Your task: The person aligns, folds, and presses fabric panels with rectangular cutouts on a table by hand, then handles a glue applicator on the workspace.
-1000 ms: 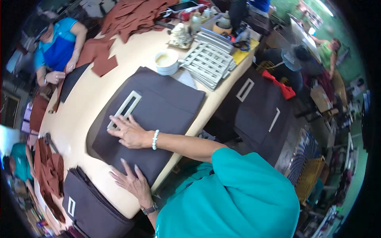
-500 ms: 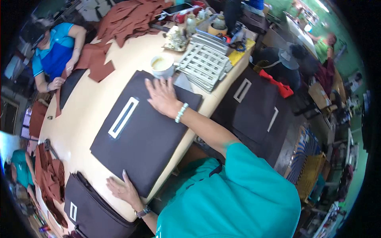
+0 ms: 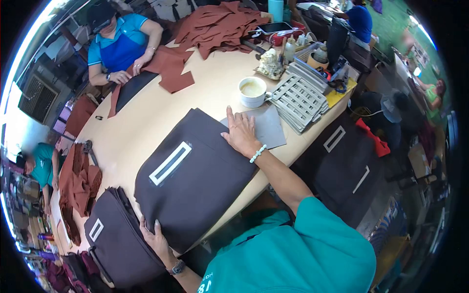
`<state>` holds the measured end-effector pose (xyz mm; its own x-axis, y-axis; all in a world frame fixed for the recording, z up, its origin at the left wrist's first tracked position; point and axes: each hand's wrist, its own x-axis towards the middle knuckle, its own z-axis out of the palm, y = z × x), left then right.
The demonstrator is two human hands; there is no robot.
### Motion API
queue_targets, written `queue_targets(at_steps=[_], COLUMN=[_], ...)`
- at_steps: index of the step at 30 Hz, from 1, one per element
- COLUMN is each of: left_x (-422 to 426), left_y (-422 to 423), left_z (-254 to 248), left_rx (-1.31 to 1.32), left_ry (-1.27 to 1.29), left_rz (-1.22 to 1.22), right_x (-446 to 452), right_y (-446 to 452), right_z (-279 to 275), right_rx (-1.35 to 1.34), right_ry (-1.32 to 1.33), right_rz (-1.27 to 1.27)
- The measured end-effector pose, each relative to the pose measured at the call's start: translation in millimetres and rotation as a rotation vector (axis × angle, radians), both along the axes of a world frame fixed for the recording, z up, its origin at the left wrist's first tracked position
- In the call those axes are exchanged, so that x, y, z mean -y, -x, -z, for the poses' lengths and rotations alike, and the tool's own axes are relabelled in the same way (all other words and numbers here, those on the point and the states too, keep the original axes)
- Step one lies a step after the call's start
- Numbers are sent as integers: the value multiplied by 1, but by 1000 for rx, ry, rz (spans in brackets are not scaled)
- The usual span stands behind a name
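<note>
A dark brown fabric panel [image 3: 205, 180], bearing a white-edged rectangular frame [image 3: 171, 163], lies in front of me on the table. My left hand [image 3: 157, 243] grips its near left edge, with the thumb on top and some fingers out of sight. Spread fingers of my right hand [image 3: 242, 132] rest at the panel's far right edge, partly over a thin grey sheet [image 3: 267, 128]. That hand is open. Just beyond it stands a white cup [image 3: 252, 93] with pale, creamy contents. Beside the cup is a stack of light grey slotted frames [image 3: 299, 100].
More dark panels [image 3: 115, 234] are piled at the lower left, others [image 3: 337, 166] lie right of the table. Rust-brown pieces [image 3: 220, 27] are heaped at the back. A co-worker [image 3: 119, 44] handles fabric across the table. Bottles [image 3: 289, 49] and tools stand at the far right corner.
My left hand has gone from lying flat beside the panel to gripping its edge. My right hand has slid off the panel's top toward the grey sheet, which is now more exposed. The view has shifted.
</note>
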<state>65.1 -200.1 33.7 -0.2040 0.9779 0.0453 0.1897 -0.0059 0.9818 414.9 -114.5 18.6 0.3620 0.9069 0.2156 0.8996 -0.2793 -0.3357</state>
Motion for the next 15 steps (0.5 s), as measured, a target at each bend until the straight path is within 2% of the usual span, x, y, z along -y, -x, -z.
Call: queue_targets(at_steps=[2, 5, 6, 9, 10, 13, 15], left_x=[6, 7, 4, -6, -9, -14, -10], left_y=[2, -10, -13, -3, 0, 18, 23], left_z=[5, 1, -2, 11, 14, 21, 14], left_rx=[-150, 1, -127, 175, 180, 216, 204], left_ry=[-49, -89, -161, -44, -33, -74, -73], left_rz=[-71, 52, 57, -45, -116, -12, 35], right_x=[-2, -5, -7, -3, 1, 6, 3], right_y=[11, 21, 22, 19, 21, 26, 26], right_z=[4, 5, 3, -10, -12, -15, -5], right_rx=[-30, -114, -151, -392, -332, -389, -447], right_ry=[-33, -32, -24, 7, -42, 31, 45], right_rz=[-60, -124, -138, -125, -87, -51, -136])
